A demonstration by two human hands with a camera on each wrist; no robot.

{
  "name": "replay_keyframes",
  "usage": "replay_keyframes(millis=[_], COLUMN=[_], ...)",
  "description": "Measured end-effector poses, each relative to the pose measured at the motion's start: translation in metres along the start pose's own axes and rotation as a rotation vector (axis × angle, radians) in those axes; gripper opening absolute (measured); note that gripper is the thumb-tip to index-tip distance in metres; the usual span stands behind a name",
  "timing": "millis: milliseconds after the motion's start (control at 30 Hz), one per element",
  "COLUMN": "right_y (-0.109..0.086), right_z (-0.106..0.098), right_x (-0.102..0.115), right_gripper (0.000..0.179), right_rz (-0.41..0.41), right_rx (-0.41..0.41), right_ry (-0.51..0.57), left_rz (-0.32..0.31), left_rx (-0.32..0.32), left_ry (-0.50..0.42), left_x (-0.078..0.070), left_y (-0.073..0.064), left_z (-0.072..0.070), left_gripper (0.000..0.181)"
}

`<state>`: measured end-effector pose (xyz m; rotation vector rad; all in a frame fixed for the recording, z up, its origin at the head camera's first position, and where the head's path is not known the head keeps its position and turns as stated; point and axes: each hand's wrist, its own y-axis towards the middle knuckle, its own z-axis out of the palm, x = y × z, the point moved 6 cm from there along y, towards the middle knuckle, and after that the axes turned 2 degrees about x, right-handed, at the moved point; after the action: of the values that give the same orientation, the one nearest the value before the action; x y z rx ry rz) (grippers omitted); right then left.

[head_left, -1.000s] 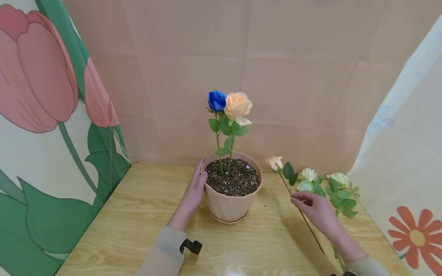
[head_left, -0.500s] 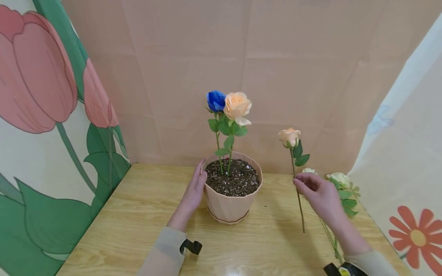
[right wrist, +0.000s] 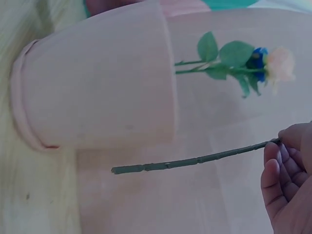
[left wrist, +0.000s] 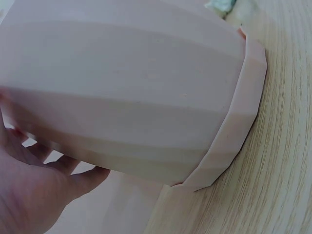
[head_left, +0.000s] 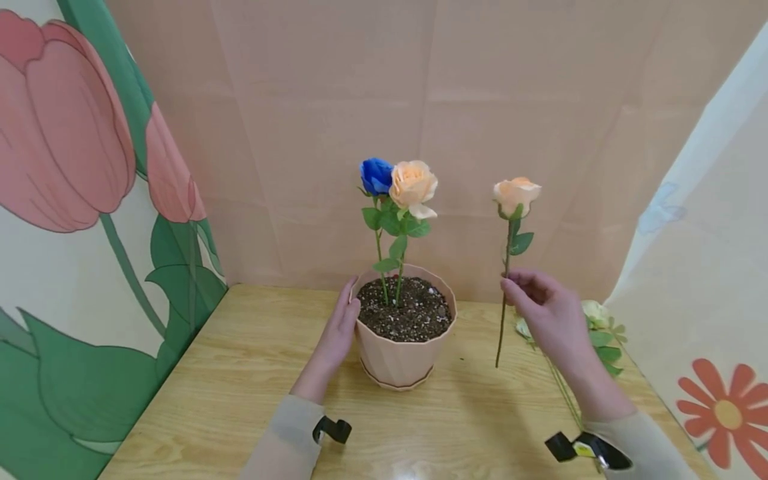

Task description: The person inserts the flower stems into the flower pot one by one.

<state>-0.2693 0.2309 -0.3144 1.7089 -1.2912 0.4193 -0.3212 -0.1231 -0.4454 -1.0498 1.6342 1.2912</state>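
My right hand (head_left: 551, 317) pinches the stem of a pale peach rose (head_left: 517, 196) between thumb and fingers, right of the pot. The rose is nearly upright, its bare stem end below the hand; the right wrist view shows that stem (right wrist: 197, 160) apart from the pot. My left hand (head_left: 337, 330) rests along the left side of a pale pink faceted flowerpot (head_left: 397, 362), fingers fairly straight against its wall. In the left wrist view the fingertips meet the pot wall (left wrist: 131, 87). Dark soil (head_left: 414, 323) fills the pot, where a blue rose (head_left: 376, 176) and a peach rose (head_left: 414, 185) stand.
White-green roses (head_left: 595, 313) with leaves lie on the wooden table (head_left: 240, 373) at the right, partly hidden behind my right hand. A pink cloth backdrop (head_left: 312, 133) hangs close behind the pot. Flower-printed panels (head_left: 84, 147) flank both sides.
My right hand has lifted the peach rose from beside the other roses, turning it from slanted to nearly upright. My left hand has stayed at the pot.
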Motion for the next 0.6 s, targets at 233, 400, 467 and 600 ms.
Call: replay_keyframes(millis=[233, 400, 467, 600], right_y=[0.014, 0.023, 0.025, 0.032], right_z=[0.001, 0.002, 0.004, 0.01], right_x=[0.031, 0.05, 0.056, 0.063], right_gripper=[0.026, 0.027, 0.026, 0.024], right_rz=[-0.069, -0.103, -0.118, -0.127], right_rx=[-0.059, -0.098, -0.114, -0.138], right_ry=[0.121, 0.174, 0.185, 0.226], left_rz=[-0.009, -0.007, -0.006, -0.01], left_rx=[0.0, 0.003, 0.005, 0.006], left_ry=[0.006, -0.002, -0.004, -0.008], left_x=[0.002, 0.002, 0.002, 0.001], left_y=[0.001, 0.001, 0.002, 0.001], left_z=[0.0, 0.0, 0.0, 0.0], left_gripper=[0.059, 0.059, 0.059, 0.059])
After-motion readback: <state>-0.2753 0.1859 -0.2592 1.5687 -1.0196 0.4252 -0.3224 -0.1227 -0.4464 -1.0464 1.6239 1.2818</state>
